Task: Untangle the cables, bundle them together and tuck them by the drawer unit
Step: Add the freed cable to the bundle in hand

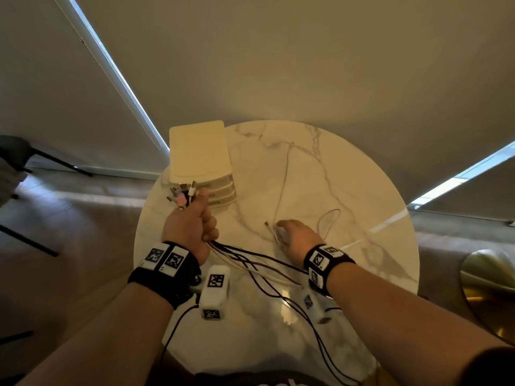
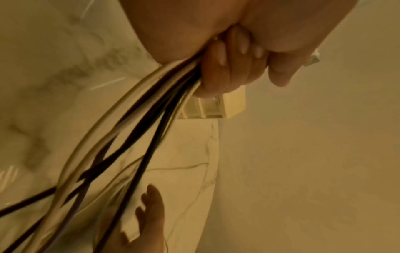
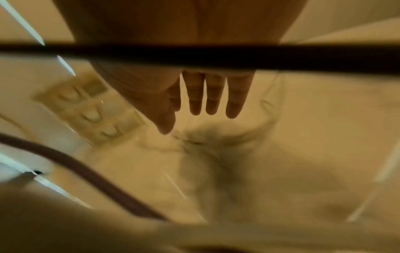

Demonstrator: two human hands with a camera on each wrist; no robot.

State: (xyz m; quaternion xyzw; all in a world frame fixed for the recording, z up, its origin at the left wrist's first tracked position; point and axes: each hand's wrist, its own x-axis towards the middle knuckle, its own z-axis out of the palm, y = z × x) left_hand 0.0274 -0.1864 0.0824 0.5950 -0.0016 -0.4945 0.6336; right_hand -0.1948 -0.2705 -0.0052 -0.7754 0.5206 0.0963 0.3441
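My left hand grips a bunch of dark and white cables just in front of the cream drawer unit. Their connector ends fan out above my fist. In the left wrist view my curled fingers wrap the cable bunch, which trails down and off the table's near edge. My right hand hovers flat over a loose thin white cable on the marble, its fingers straight and holding nothing. The plug end of that white cable lies by the fingertips.
The round marble table carries the drawer unit at its back left; the white cable loops right of my hand. One dark cable crosses close under my right wrist. A dark chair stands left, a gold round object right.
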